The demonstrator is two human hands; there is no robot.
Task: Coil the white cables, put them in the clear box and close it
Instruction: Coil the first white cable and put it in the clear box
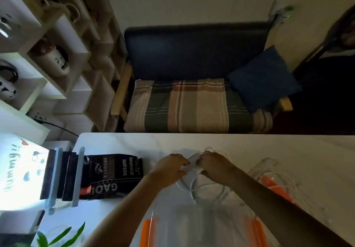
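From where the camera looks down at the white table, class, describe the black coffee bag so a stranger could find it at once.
Start at the white table below the plaid-cushioned bench. Go to its left end, left of the left hand. The coffee bag lies flat there beside a dark stack in pale blue clips; it alone is glossy black with white lettering.

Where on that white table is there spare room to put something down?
The far strip of the table behind both hands is bare, running right past the lid. It is crowded near the left hand, right hand, white cables, clear box and coffee bag.
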